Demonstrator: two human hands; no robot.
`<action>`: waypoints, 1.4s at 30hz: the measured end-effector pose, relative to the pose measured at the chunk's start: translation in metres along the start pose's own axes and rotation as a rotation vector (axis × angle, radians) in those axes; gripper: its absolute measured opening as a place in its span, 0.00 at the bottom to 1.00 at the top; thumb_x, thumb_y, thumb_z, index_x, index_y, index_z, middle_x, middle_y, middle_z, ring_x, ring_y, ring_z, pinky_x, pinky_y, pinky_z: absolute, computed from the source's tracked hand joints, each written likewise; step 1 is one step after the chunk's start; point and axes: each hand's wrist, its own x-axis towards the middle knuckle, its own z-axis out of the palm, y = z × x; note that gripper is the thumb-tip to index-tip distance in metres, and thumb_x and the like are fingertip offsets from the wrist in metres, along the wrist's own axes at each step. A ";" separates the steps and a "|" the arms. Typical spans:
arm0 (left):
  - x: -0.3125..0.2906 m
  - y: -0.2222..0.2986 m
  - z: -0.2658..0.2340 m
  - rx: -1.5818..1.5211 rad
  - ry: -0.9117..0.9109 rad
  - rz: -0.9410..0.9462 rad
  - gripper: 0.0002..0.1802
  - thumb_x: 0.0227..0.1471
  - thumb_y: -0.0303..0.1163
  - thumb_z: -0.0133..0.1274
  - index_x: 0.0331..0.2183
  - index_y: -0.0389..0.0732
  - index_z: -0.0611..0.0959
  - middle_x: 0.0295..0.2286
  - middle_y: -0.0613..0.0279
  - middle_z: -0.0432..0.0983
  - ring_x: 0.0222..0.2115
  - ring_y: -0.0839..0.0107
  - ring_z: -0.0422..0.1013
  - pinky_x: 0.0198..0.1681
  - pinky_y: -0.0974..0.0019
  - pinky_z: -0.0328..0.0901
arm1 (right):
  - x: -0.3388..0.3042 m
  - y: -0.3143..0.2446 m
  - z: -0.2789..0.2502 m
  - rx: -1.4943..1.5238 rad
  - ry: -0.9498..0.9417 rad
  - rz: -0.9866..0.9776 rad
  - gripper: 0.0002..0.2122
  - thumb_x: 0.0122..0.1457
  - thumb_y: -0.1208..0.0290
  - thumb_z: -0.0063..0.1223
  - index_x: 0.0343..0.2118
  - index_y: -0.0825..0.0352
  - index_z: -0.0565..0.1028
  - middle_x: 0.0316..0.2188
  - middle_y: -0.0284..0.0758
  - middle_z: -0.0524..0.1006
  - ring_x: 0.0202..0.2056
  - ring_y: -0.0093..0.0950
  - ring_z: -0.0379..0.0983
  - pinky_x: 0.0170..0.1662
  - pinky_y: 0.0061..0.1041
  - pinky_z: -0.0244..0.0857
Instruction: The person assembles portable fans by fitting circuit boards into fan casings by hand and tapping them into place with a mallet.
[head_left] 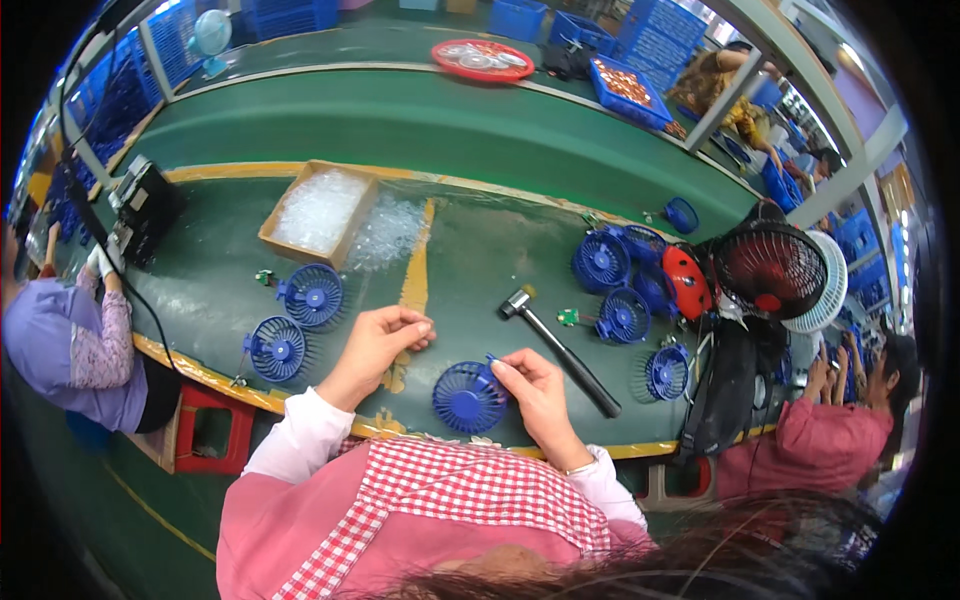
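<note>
My right hand [537, 392] grips the edge of a round blue fan housing [468, 398], with thumb and fingers at a small tab on its upper right. The housing's slatted side faces up, close to the near edge of the green bench. To its upper left is my left hand [378, 345], apart from the housing. Its thumb and fingertips are pinched together, and whatever lies between them is too small to make out. A black-handled hammer [565, 355] lies right of my right hand. Two more blue fan housings [313, 295] rest left of my left hand.
A cardboard box [290, 248] of transparent plastic pieces stands farther back, with loose pieces [390, 235] spilled beside it. Several blue fan housings [623, 315], a green circuit board [568, 317] and a larger dark fan [768, 270] crowd the right. Co-workers sit on both sides.
</note>
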 end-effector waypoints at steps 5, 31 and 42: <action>-0.011 -0.007 0.018 -0.195 -0.059 -0.128 0.10 0.51 0.25 0.54 0.37 0.31 0.79 0.31 0.56 0.78 0.32 0.74 0.74 0.36 0.74 0.68 | 0.008 -0.004 0.013 -0.007 -0.107 -0.029 0.07 0.56 0.71 0.56 0.31 0.70 0.75 0.23 0.28 0.75 0.24 0.13 0.68 0.26 0.14 0.62; 0.004 -0.010 0.021 -0.120 -0.168 0.033 0.11 0.52 0.26 0.54 0.37 0.31 0.81 0.39 0.56 0.75 0.38 0.73 0.71 0.44 0.72 0.65 | 0.051 -0.067 0.012 -0.502 -0.364 -0.161 0.08 0.56 0.69 0.56 0.29 0.71 0.75 0.20 0.28 0.74 0.25 0.14 0.66 0.27 0.18 0.61; 0.016 -0.024 0.006 0.070 0.047 0.190 0.11 0.55 0.26 0.49 0.37 0.30 0.80 0.33 0.59 0.77 0.31 0.74 0.73 0.36 0.72 0.68 | 0.166 -0.135 -0.033 -1.173 0.393 -0.935 0.11 0.49 0.69 0.59 0.34 0.68 0.76 0.35 0.41 0.76 0.38 0.41 0.71 0.41 0.36 0.65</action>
